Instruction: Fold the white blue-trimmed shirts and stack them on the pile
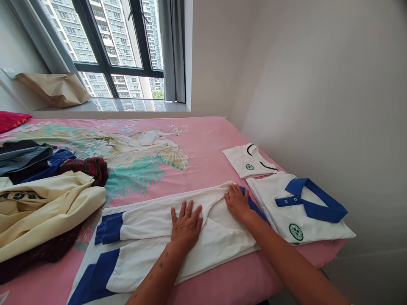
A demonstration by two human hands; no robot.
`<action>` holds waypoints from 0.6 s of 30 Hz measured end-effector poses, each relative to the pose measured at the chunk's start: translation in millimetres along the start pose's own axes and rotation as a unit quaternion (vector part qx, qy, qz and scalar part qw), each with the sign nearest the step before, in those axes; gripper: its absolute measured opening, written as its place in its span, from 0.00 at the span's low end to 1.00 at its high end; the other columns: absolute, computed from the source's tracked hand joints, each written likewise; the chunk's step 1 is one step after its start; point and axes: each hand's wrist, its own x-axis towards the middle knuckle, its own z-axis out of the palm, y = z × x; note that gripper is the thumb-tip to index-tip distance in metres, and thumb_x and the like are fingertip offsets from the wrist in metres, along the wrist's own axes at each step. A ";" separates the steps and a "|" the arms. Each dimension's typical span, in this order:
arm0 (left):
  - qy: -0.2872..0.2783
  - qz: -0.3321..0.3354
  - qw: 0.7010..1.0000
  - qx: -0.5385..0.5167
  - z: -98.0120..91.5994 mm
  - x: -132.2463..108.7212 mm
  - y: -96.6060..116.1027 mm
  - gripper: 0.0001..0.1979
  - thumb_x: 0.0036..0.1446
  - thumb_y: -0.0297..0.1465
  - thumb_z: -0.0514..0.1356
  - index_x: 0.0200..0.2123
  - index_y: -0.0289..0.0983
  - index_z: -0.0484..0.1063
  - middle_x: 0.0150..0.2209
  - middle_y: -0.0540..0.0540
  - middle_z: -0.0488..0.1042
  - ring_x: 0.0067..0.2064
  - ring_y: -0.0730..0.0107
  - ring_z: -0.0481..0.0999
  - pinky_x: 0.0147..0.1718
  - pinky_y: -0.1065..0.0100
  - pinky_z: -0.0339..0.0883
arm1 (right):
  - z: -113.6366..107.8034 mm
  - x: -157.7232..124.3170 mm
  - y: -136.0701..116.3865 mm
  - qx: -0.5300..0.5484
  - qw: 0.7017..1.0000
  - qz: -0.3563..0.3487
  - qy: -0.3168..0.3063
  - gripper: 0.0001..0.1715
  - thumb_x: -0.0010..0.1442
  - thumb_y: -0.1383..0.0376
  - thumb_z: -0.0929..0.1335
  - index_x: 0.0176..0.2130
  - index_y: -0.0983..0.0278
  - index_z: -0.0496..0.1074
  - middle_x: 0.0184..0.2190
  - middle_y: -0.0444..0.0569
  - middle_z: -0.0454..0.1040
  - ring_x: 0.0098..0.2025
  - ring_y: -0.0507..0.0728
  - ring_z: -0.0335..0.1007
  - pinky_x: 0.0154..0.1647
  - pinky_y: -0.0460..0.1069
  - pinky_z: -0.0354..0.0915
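A white garment with dark blue bands (149,220) lies stretched out on the bed in front of me. Its two long parts end in blue at the left, and more blue shows at its right end; whether these are sleeves or legs I cannot tell. My left hand (186,226) rests flat on the middle of the cloth, fingers spread. At the garment's upper right, my right hand (238,202) lies on the cloth beside the blue edge, fingers extended. Just to the right is a folded white polo shirt with a blue collar (295,207), bearing a round green badge.
Behind the polo lies a folded white T-shirt (249,161) with black trim. Left of the garment is a heap of clothes, including a cream sweatshirt (57,207) and a red plaid piece (92,168). A brown paper bag (57,88) sits on the windowsill. A wall borders the bed's right side.
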 end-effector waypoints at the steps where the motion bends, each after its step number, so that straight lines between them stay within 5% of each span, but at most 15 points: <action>1: 0.000 0.001 1.000 -0.002 -0.1 0.0 0.1 0.21 0.62 0.40 0.46 0.57 0.50 0.62 0.64 0.47 0.55 0.65 0.52 0.48 0.59 0.38 0.31 | -1.4 3.8 -0.3 0.004 1.000 -0.008 0.030 0.28 0.65 0.61 0.51 0.60 0.66 0.57 0.62 0.54 0.55 0.65 0.63 0.42 0.61 0.67 0.36; 3: 0.003 0.002 1.000 -0.003 -0.1 -0.6 0.0 0.21 0.62 0.40 0.45 0.57 0.50 0.62 0.64 0.47 0.56 0.65 0.52 0.48 0.59 0.38 0.31 | -5.4 15.9 -1.5 0.012 0.998 -0.039 0.057 0.26 0.65 0.65 0.51 0.58 0.64 0.61 0.60 0.52 0.59 0.64 0.59 0.45 0.63 0.60 0.40; 6: 0.010 -0.001 1.000 -0.003 0.4 -2.8 -0.4 0.21 0.62 0.40 0.46 0.57 0.51 0.62 0.63 0.47 0.56 0.65 0.53 0.49 0.59 0.38 0.30 | -13.3 43.9 1.8 0.015 0.997 -0.073 0.018 0.24 0.62 0.70 0.54 0.53 0.63 0.67 0.55 0.50 0.66 0.59 0.55 0.53 0.61 0.51 0.45; 12: 0.041 -0.015 0.999 0.011 5.3 -5.3 -1.8 0.22 0.60 0.42 0.49 0.58 0.51 0.61 0.64 0.44 0.54 0.66 0.49 0.45 0.58 0.37 0.27 | -23.6 89.5 22.9 0.015 0.992 -0.064 -0.107 0.11 0.50 0.68 0.66 0.35 0.61 0.75 0.41 0.50 0.74 0.47 0.59 0.65 0.44 0.49 0.59; 18: 0.041 -0.022 0.999 0.015 10.2 -4.1 -3.5 0.23 0.60 0.43 0.49 0.58 0.51 0.61 0.65 0.45 0.53 0.66 0.49 0.46 0.58 0.37 0.28 | -23.1 93.9 38.0 0.028 0.994 -0.004 -0.110 0.10 0.51 0.67 0.65 0.34 0.62 0.73 0.34 0.48 0.76 0.36 0.56 0.70 0.35 0.47 0.61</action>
